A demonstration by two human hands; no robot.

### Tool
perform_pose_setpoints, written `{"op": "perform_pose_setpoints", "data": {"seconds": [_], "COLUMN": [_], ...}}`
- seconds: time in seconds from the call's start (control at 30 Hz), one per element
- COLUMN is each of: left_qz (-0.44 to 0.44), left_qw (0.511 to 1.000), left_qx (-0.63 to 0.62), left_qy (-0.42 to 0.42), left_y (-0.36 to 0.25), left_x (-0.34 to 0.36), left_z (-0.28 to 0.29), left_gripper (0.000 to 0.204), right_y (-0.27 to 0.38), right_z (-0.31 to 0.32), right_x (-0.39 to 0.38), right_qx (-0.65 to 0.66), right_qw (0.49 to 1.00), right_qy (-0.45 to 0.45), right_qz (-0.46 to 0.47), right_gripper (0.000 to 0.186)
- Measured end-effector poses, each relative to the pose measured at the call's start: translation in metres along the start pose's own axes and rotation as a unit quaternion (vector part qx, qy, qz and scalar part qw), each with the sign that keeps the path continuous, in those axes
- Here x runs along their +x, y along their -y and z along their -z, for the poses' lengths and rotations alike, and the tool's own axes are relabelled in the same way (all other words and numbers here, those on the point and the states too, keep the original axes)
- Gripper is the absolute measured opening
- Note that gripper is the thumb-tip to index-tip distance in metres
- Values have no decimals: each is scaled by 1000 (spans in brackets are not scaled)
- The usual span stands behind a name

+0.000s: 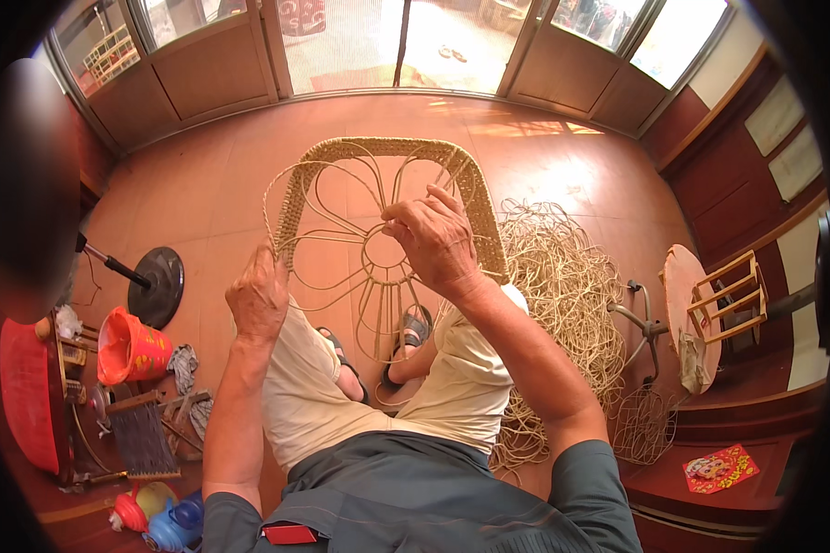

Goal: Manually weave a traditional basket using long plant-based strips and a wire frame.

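Over my lap rests a rounded, squarish basket frame with a thick woven tan rim (369, 146). Petal-shaped loops run inward from the rim to a small wire ring (367, 259) at the middle. My left hand (257, 295) is closed on the left side of the rim, where a twisted cord (268, 205) rises from beside the fingers and curves over the frame. Just above the central ring, my right hand (431, 238) has thumb and forefinger pinched together on a thin strand. That hand covers part of the frame's right half.
A big tangled heap of tan cord (563, 313) lies at my right, near a tipped stool (687, 313) and a small wooden rack (733, 300). To my left are a red bucket (131, 346), a round black stand base (157, 288) and a small folding stool (143, 433). Glass doors (397, 46) stand ahead.
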State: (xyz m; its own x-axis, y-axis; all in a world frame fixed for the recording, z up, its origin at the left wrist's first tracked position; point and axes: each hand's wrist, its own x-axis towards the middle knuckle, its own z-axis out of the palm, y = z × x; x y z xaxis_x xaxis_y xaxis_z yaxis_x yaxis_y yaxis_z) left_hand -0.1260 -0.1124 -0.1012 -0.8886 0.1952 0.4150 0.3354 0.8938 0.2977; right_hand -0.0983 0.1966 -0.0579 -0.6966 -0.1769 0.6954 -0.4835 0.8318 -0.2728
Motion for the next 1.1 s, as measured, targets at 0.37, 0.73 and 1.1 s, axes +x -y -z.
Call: {"op": "perform_pose_setpoints", "data": {"seconds": [0.37,0.73,1.1], "left_qz": [-123,-166,-286], "left_qw": [987,984,958], "left_qx": [5,22,-2], "left_qy": [-99,-56,-22], "left_y": [23,54,42], "left_x": [26,19,30], "left_z": [-9,2,-7], "left_gripper": [18,26,40], "right_y": [10,39,70], "right_z": [-1,-30,-42], "right_x": [-5,-42,-115], "right_qx": [-60,-39,-29], "right_qw": [997,998,994], "right_qy": [-44,-37,-29], "right_qz": [37,12,-105], "right_gripper": [18,20,17]}}
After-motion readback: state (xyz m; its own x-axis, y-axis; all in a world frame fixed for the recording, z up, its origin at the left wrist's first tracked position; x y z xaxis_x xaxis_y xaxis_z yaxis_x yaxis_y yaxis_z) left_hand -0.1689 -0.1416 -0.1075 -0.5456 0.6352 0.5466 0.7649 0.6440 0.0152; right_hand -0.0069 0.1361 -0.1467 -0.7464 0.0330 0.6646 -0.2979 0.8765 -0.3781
